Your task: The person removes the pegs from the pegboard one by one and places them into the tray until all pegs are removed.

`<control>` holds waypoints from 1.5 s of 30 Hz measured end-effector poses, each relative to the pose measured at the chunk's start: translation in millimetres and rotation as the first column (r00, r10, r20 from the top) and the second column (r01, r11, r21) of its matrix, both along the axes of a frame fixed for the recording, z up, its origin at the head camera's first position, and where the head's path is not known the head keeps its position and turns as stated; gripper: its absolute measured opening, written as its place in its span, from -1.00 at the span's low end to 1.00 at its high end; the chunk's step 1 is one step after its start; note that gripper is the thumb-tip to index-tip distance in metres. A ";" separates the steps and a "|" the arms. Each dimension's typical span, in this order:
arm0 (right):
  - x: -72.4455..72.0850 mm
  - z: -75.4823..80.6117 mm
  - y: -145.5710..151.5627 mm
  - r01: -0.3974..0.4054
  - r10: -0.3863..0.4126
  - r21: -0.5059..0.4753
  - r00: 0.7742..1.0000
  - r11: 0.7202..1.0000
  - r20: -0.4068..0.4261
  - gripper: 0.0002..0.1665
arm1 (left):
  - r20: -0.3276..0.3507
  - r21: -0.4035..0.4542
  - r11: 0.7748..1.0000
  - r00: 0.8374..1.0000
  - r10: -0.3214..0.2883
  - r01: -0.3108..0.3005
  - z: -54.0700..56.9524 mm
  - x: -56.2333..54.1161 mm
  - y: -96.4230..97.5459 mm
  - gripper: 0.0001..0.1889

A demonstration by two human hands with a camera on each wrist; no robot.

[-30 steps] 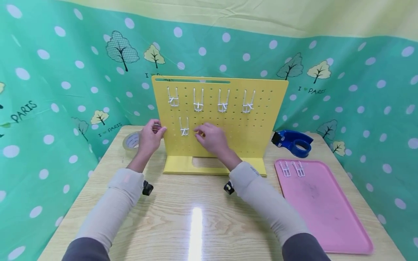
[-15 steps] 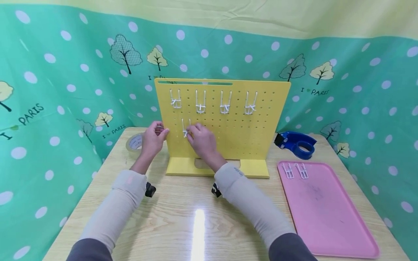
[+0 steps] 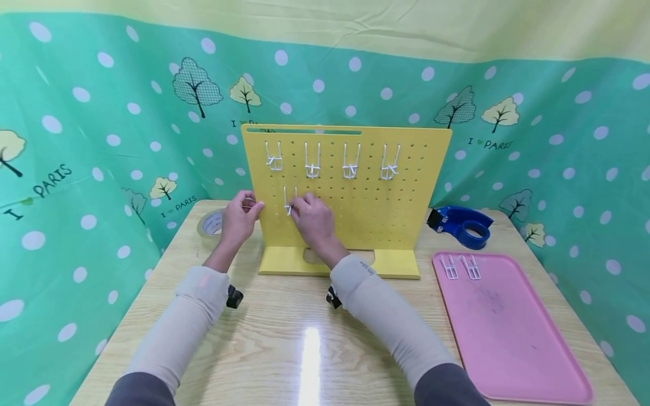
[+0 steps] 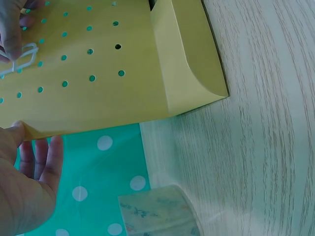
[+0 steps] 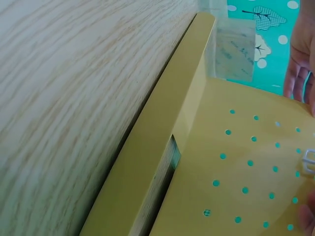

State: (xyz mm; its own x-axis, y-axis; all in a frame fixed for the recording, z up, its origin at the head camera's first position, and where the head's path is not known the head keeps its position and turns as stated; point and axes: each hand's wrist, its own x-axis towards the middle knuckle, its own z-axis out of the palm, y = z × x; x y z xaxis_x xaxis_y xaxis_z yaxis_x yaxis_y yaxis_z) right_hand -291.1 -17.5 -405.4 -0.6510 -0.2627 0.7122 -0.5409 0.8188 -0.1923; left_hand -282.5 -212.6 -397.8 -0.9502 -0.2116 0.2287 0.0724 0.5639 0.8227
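Yellow pegboard stands on its foot on the wooden desk. Tape roll lies beyond its far edge. Fingers grip that edge. White hook, partly cropped, apparently sits against the perforated face.

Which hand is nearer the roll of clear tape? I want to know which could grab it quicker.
Left. The left hand grips the yellow pegboard's left edge, just beside the tape roll. The right hand is on the board's front at a white hook, farther away.
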 end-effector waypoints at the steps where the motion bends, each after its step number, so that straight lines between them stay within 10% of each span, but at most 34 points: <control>1: 0.1 -0.4 0.3 0.000 0.000 0.002 1.000 1.000 -0.006 -0.92 | 0.000 0.001 1.000 1.000 0.000 0.000 -0.4 0.0 0.1 -0.71; 15: 9.5 5.8 12.4 -0.069 0.068 -0.007 0.994 0.998 -0.082 -0.95 | 0.002 -0.004 1.000 1.000 0.003 -0.003 -2.2 -0.2 2.7 -0.71; 45: 36.3 26.1 164.4 -0.120 0.125 -0.035 0.925 0.992 0.358 -0.91 | -0.010 0.029 0.999 1.000 -0.015 0.015 -2.5 -1.6 -0.3 -0.72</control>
State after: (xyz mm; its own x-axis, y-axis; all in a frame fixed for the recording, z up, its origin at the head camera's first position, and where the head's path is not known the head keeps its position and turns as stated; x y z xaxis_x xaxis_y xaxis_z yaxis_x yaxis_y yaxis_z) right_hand -254.7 146.9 -379.3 -0.8272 -0.3490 0.4403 -0.5293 0.7470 -0.4023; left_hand -284.1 -212.9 -400.2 -0.9511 -0.2041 0.2319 0.0886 0.5389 0.8377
